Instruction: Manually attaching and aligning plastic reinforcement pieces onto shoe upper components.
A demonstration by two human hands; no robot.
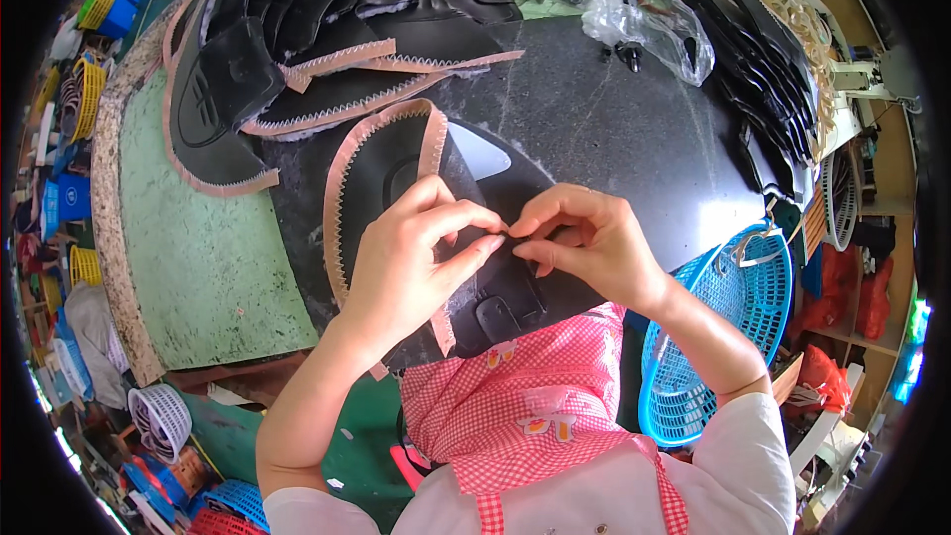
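Over the table's near edge lies a black leather-like piece (381,178), edged with a tan strip (337,228) sewn on in zigzag stitching. My left hand (421,248) is above it, thumb and forefinger pinched together. My right hand (594,243) faces it in the same kind of pinch, the fingertips of both hands almost meeting. What they pinch is too small to make out. Under the hands, a black part with a strap-like tab (495,319) reaches toward my lap. A pale grey patch (480,152) shows beside the tan strip.
More black pieces with tan edging (223,89) are heaped at the far left. A clear plastic bag (634,0) lies at the back, and stacked black pieces (758,69) stand at the right. A blue basket (733,287) hangs beside my right arm. Green tabletop (208,277) shows at left.
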